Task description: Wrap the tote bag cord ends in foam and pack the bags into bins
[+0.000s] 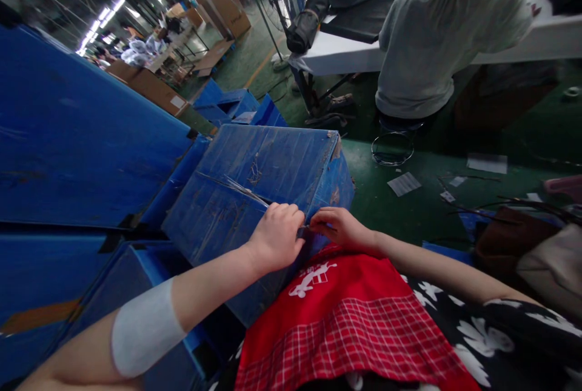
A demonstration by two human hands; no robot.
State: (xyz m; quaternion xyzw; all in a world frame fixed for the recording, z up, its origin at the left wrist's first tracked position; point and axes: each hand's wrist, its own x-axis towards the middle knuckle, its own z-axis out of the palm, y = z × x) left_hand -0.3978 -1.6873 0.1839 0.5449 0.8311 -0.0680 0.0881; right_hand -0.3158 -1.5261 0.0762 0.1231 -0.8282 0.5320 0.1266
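Note:
My left hand is closed in a loose fist at the near edge of a worn blue box, gripping a bundle of thin metal wires that lies across the box top. My right hand is beside it, fingers pinched on the near end of the same thin wires. The two hands almost touch. A red apron with a white print covers my lap below them.
Large blue crates stand to the left. Another person in a grey shirt sits with their back to me at a white table holding black fabric. Paper scraps and a wire ring lie on the green floor. Bags sit at right.

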